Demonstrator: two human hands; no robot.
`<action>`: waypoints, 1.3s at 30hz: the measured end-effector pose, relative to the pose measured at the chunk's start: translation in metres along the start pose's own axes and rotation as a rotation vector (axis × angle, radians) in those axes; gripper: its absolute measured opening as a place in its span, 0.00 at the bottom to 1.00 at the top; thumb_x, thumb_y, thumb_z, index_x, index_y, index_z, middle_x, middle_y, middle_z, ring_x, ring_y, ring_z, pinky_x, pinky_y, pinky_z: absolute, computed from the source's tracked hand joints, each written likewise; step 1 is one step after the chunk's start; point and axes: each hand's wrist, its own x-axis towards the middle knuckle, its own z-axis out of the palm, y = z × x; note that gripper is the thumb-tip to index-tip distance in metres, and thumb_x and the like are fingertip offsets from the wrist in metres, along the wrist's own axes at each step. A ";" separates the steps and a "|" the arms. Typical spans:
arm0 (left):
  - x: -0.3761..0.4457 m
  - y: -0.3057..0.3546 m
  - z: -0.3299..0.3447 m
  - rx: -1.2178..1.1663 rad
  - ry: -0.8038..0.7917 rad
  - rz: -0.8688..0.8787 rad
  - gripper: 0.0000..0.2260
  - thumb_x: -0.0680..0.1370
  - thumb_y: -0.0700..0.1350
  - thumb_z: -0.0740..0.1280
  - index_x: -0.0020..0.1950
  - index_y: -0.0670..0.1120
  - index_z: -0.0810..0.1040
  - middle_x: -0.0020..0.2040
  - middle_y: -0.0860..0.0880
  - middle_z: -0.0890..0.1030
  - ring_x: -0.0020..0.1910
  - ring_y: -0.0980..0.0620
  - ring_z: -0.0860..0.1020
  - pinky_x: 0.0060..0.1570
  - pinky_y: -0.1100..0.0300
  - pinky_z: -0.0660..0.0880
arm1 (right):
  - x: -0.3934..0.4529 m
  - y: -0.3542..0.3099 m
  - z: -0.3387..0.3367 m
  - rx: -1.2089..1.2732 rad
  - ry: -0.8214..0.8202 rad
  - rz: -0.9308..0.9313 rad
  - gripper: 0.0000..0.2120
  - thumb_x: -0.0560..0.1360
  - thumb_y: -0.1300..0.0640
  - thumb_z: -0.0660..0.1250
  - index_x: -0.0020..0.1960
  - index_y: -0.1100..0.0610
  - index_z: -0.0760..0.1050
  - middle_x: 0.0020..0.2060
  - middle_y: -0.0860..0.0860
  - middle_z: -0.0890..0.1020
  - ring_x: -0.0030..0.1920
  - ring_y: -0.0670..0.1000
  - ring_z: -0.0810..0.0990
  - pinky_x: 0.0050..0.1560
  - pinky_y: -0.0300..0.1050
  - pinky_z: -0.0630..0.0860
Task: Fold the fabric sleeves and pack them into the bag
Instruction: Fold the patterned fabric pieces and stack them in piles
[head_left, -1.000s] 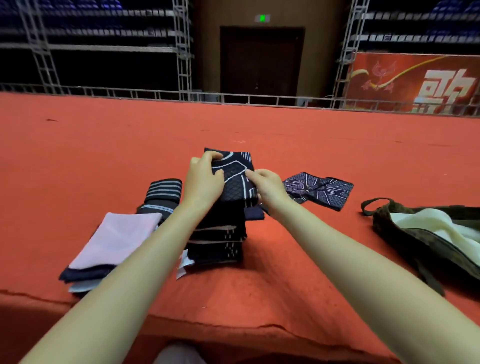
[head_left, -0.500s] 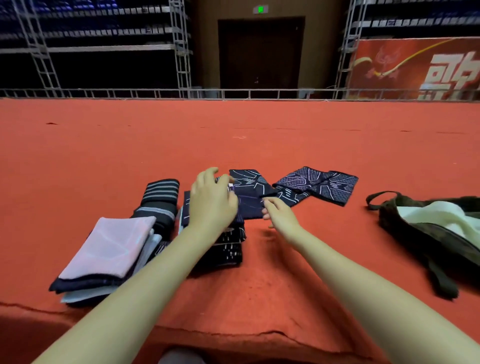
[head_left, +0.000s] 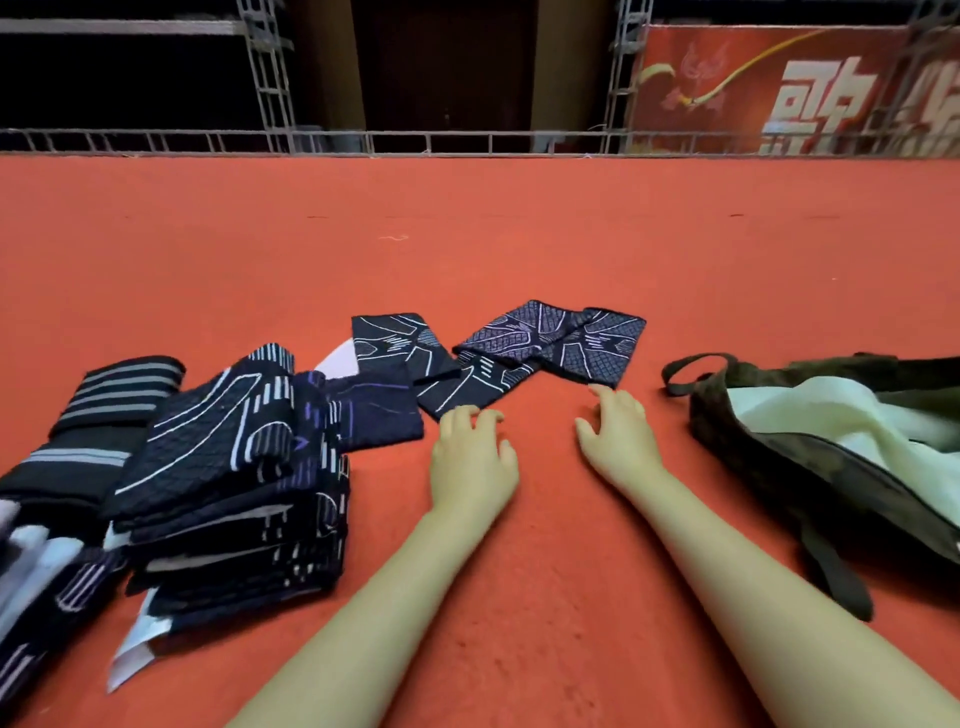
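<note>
You are kneeling or sitting at a wide red carpet (head_left: 467, 249) that is filling most of the view, with a metal railing (head_left: 415, 141) running along its far edge and a red banner (head_left: 789, 88) hanging beyond it on the right.

On the right, the olive bag (head_left: 769, 441) is lying on its side with its mouth gaping toward you, a pale cream cloth (head_left: 810, 415) spilling from it and a strap loop (head_left: 696, 369) curling off its near-left end.

On the left, a tall stack of folded sleeves (head_left: 223, 493) is sitting on the carpet, dark navy with white line patterns, leaning a little. A second pile (head_left: 83, 426) of black, grey-striped pieces is lying just beside it, further left.

Ahead of you, a dark sleeve (head_left: 415, 358) is lying flat and unfolded, touching the stack's far side, and a purple-tinted patterned sleeve (head_left: 561, 338) is overlapping its right end, stretching toward the bag without reaching it.

Your left hand (head_left: 475, 457) is hovering palm down with its fingers loosely bent, gripping nothing, its fingertips (head_left: 467, 413) sitting at the near edge of the dark sleeve. Your right hand (head_left: 618, 436) is likewise relaxed and empty, fingers spread, reaching just short of the purple sleeve's near corner.
</note>
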 end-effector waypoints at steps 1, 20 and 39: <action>0.009 -0.004 0.006 0.039 0.013 -0.043 0.18 0.77 0.46 0.61 0.67 0.47 0.71 0.67 0.45 0.69 0.69 0.46 0.63 0.65 0.53 0.62 | 0.009 0.003 0.001 -0.062 -0.022 0.007 0.28 0.77 0.53 0.64 0.73 0.59 0.61 0.63 0.59 0.70 0.66 0.60 0.67 0.65 0.50 0.64; 0.047 -0.037 -0.003 -0.192 0.086 -0.213 0.13 0.78 0.42 0.58 0.54 0.54 0.80 0.57 0.53 0.78 0.62 0.49 0.68 0.50 0.59 0.66 | 0.067 0.003 0.010 -0.125 0.245 -0.092 0.09 0.76 0.57 0.65 0.51 0.57 0.83 0.49 0.56 0.84 0.53 0.60 0.78 0.53 0.50 0.66; 0.020 -0.023 -0.006 -0.699 0.048 -0.118 0.10 0.80 0.41 0.60 0.59 0.49 0.76 0.57 0.49 0.78 0.55 0.52 0.76 0.59 0.58 0.71 | -0.057 -0.049 -0.034 0.907 0.280 0.027 0.09 0.78 0.52 0.62 0.57 0.52 0.71 0.48 0.40 0.77 0.51 0.41 0.76 0.49 0.26 0.68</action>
